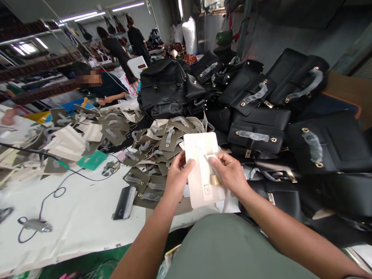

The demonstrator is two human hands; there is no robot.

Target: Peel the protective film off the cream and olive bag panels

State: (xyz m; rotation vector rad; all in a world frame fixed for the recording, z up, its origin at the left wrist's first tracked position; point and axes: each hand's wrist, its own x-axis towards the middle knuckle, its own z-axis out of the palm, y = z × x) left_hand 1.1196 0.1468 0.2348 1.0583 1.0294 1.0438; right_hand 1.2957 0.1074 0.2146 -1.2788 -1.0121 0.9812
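Note:
A cream bag panel (196,192) with rounded corners is held up in front of me. It has a lengthwise strip and a small metal fitting (206,189) near its lower end. My left hand (177,177) grips its left edge, thumb on the face. At the right side, my right hand (231,172) pinches a small white piece (212,157) against the panel. A tan band (215,180) shows just below those fingers. Behind the panel lie olive-green flap pieces (170,140) with plastic-wrapped handles.
Black handbags (259,124) with wrapped handles are piled to the right. On the white table (84,218) are a dark notebook (125,202), a green piece (92,160), a corded grey tool (37,225) and cream pieces (67,142). A co-worker (106,85) sits across; others stand farther back.

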